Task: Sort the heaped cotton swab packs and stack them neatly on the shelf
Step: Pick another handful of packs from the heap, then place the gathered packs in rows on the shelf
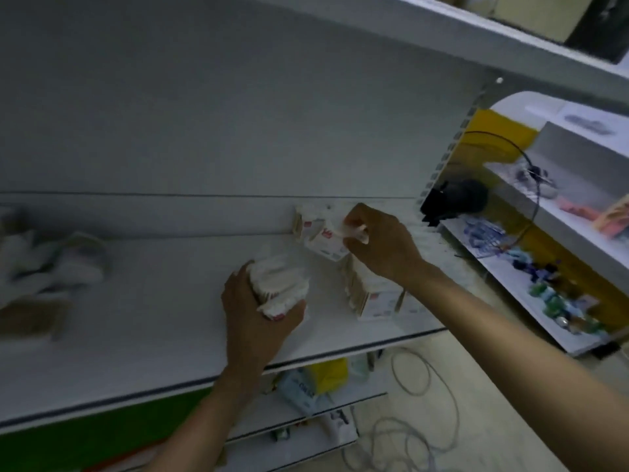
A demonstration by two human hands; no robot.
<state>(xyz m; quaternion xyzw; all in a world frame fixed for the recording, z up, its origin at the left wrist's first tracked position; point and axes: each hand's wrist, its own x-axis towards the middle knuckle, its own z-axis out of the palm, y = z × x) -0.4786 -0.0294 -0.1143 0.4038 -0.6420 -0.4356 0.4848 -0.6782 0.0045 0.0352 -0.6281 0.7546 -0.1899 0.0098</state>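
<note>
your left hand (252,308) curls its fingers round a bundle of cotton swab packs (280,287) at the middle of the white shelf (163,321). your right hand (377,243) pinches a tilted pack (325,241) between thumb and fingertips near the back wall, touching the standing packs (303,222) there. a row of packs (371,296) lies under your right wrist. the blurred heap (47,264) sits well apart at the shelf's left end. a grey cable (408,369) loops on the floor below.
</note>
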